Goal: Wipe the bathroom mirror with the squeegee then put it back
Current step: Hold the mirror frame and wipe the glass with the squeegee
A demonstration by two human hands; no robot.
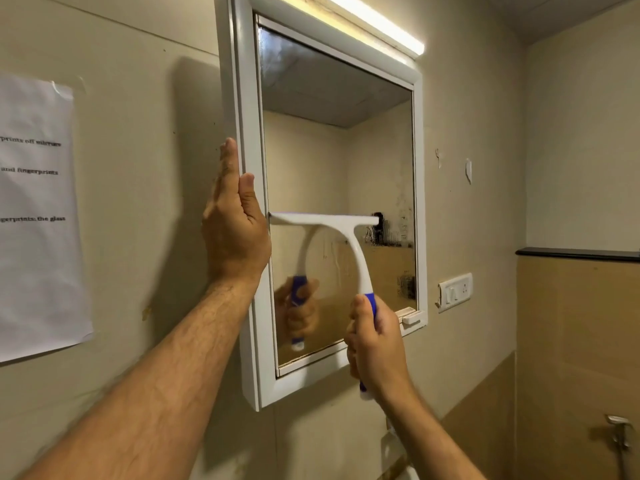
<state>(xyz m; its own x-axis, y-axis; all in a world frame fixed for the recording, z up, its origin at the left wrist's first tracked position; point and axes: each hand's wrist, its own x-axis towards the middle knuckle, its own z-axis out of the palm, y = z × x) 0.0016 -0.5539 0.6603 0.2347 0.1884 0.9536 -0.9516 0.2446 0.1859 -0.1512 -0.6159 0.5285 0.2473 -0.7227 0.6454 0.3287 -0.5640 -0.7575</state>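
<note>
One mirror (339,188) in a white frame (247,133) fills the centre of the frame, with one lit tube light (374,24) running along its top edge toward the upper right. One squeegee (341,233) lies against the glass at mid-height: its white blade bar runs level from the left edge of the glass about two thirds of the way across, and its white neck curves down to a blue-and-white handle at lower centre. The right hand (375,348) has its fingers curled tight around that handle. The left hand (235,220), fingers straight and together, lies flat along the frame's left side, thumb resting on the front face. Both forearms rise from the bottom edge. At the far left, one printed paper sheet (38,216) is stuck to the wall. Right of the mirror sits one switch plate (454,292), and one spray nozzle (618,434) hangs at the lower right corner.
</note>
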